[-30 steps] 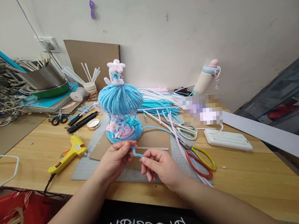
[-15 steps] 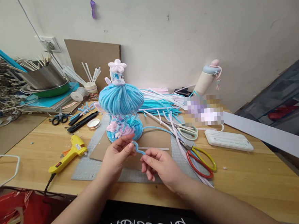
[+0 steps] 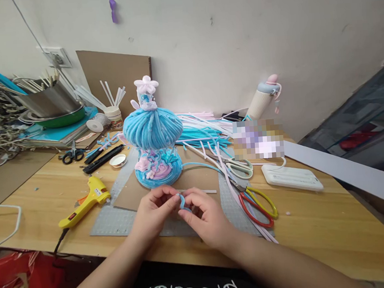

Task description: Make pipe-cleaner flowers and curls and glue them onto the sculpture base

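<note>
A short piece of blue pipe cleaner [image 3: 182, 201] is bent into a curve between my fingertips. My left hand [image 3: 157, 210] pinches its upper end, and my right hand [image 3: 205, 213] grips it from the other side, the two hands almost touching. Just beyond them stands a blue and pink pipe-cleaner figure [image 3: 153, 129], with a pale flower on top, a wide blue canopy and a round base decorated with flowers. Beneath the figure lies a brown cardboard sheet [image 3: 130, 196] on a grey cutting mat [image 3: 108, 222].
Left of the mat lies a yellow glue gun [image 3: 84, 204], with a black utility knife [image 3: 103, 160] and dark scissors [image 3: 71, 155] behind. To the right are red-and-yellow-handled pliers [image 3: 258, 205], white-handled scissors [image 3: 241, 167] and a white power bank [image 3: 292, 178]. Loose pipe cleaners [image 3: 204, 134] lie behind.
My hands have come closer together and slightly lower, away from the figure's base. The wavy blue pipe cleaner between them is now bent into a tighter curve.
</note>
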